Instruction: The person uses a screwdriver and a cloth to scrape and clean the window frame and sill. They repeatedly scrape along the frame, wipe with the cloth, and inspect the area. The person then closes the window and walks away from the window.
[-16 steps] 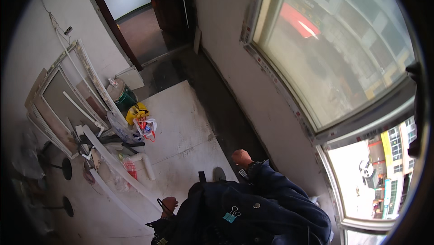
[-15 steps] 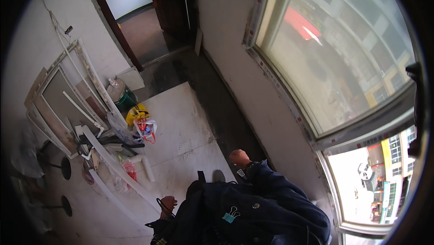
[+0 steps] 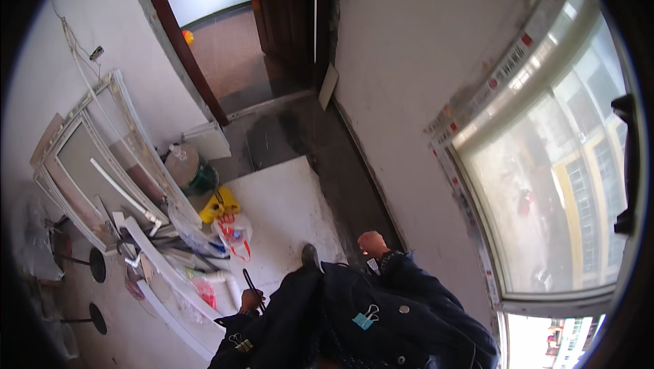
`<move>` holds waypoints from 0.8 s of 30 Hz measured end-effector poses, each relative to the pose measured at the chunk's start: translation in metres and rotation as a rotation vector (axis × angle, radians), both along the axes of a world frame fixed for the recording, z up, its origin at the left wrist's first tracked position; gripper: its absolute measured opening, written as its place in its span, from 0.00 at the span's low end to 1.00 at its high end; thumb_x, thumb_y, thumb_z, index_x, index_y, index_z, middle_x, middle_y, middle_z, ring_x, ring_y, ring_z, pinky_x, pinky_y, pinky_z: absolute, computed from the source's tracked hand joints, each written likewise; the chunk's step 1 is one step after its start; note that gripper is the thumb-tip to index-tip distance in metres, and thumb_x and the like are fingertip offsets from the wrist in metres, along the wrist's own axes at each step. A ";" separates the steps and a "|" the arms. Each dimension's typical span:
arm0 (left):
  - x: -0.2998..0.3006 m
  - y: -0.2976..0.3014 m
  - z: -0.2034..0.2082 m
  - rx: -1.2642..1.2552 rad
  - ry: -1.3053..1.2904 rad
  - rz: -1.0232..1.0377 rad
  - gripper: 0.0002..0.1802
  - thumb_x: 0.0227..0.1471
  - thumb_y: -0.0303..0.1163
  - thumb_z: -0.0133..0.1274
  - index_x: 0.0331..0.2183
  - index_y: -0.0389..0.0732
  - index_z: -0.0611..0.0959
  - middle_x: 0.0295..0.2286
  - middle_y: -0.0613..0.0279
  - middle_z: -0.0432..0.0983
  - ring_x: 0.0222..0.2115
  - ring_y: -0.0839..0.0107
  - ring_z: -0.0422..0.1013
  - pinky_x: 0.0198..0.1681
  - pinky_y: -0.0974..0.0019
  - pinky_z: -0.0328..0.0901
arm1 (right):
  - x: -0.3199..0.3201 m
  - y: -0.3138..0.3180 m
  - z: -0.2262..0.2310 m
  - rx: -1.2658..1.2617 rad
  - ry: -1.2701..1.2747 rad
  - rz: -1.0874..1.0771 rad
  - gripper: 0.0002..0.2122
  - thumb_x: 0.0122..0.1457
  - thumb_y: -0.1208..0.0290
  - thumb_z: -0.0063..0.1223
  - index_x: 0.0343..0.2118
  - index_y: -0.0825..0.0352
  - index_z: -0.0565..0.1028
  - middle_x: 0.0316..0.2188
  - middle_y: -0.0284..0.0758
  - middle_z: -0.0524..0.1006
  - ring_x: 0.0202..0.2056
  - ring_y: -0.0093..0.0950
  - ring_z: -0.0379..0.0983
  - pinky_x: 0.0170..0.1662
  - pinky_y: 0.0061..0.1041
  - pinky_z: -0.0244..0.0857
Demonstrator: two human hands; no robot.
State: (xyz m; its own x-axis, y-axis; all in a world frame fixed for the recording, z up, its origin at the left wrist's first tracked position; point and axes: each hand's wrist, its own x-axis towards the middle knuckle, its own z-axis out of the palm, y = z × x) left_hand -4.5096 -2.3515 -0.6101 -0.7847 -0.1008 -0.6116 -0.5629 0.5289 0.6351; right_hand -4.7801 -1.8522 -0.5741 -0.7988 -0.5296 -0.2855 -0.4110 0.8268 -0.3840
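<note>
At the lower middle, my left hand (image 3: 252,300) is closed round a thin black rod-like thing (image 3: 253,286), whose upper end sticks out above the fingers. What it is exactly cannot be made out. My right hand (image 3: 371,241) hangs near the right wall with its fingers curled in, and nothing shows in them. A small black-and-white tag (image 3: 373,267) is by that wrist at the cuff. Between the hands, a dark shoe (image 3: 310,254) stands on a pale floor board (image 3: 286,195). Two binder clips sit on my dark jacket (image 3: 381,331), one of them teal (image 3: 366,317).
A dark door (image 3: 286,11) stands ajar ahead. Along the left wall lean window frames (image 3: 85,158); near them are a green bucket (image 3: 197,171), yellow bag (image 3: 219,204), white bag (image 3: 235,231), long white strips (image 3: 160,256) and pipes. A large window (image 3: 545,198) fills the right.
My view has shifted; the doorway and bags sit farther right and the window shows differently. A shoe has come forward on the board. The black thing in my left hand now points upward.
</note>
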 end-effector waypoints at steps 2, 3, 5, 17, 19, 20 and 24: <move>-0.069 -0.019 0.011 0.005 0.035 -0.011 0.14 0.54 0.34 0.50 0.23 0.37 0.83 0.21 0.54 0.81 0.20 0.64 0.77 0.24 0.60 0.70 | -0.029 -0.033 0.020 -0.437 -0.455 -0.813 0.10 0.55 0.67 0.54 0.29 0.66 0.84 0.22 0.40 0.82 0.25 0.35 0.82 0.30 0.38 0.75; -0.103 -0.027 0.019 0.052 0.012 0.080 0.14 0.54 0.35 0.50 0.25 0.36 0.84 0.22 0.54 0.82 0.22 0.64 0.78 0.26 0.61 0.71 | -0.039 -0.044 0.028 -0.471 -0.448 -0.837 0.10 0.56 0.67 0.54 0.27 0.67 0.83 0.21 0.37 0.81 0.23 0.31 0.80 0.29 0.34 0.73; -0.170 -0.040 0.035 0.079 0.030 0.129 0.16 0.56 0.36 0.50 0.29 0.34 0.86 0.25 0.54 0.83 0.25 0.64 0.80 0.29 0.62 0.74 | -0.068 -0.070 0.035 -0.551 -0.442 -0.886 0.12 0.56 0.69 0.52 0.23 0.70 0.82 0.19 0.33 0.79 0.19 0.23 0.76 0.26 0.26 0.71; -0.353 -0.094 0.026 -0.180 0.095 -0.354 0.19 0.57 0.45 0.55 0.27 0.38 0.86 0.26 0.54 0.82 0.29 0.63 0.81 0.32 0.56 0.74 | -0.307 -0.104 -0.055 -0.183 -0.262 -0.279 0.08 0.49 0.67 0.55 0.20 0.64 0.81 0.22 0.39 0.81 0.23 0.33 0.81 0.29 0.33 0.75; -0.370 -0.107 0.035 -0.184 -0.218 -0.031 0.24 0.56 0.53 0.56 0.28 0.41 0.87 0.29 0.51 0.84 0.31 0.58 0.81 0.33 0.57 0.73 | -0.376 -0.112 -0.046 0.118 0.245 0.329 0.13 0.55 0.66 0.55 0.18 0.67 0.80 0.19 0.36 0.80 0.21 0.29 0.80 0.27 0.31 0.73; -0.388 -0.109 0.040 -0.252 -0.153 -0.098 0.25 0.54 0.54 0.58 0.28 0.40 0.86 0.28 0.51 0.84 0.32 0.61 0.81 0.34 0.58 0.72 | -0.401 -0.124 -0.039 -0.065 0.095 0.128 0.13 0.56 0.65 0.55 0.19 0.67 0.81 0.19 0.35 0.80 0.21 0.28 0.79 0.27 0.31 0.72; -0.467 -0.103 0.070 -0.247 -0.105 0.159 0.14 0.57 0.32 0.51 0.32 0.32 0.85 0.28 0.52 0.84 0.29 0.62 0.82 0.34 0.59 0.76 | -0.502 -0.166 -0.004 -0.484 -0.362 -0.562 0.11 0.52 0.65 0.52 0.21 0.65 0.82 0.19 0.43 0.79 0.26 0.44 0.80 0.31 0.44 0.72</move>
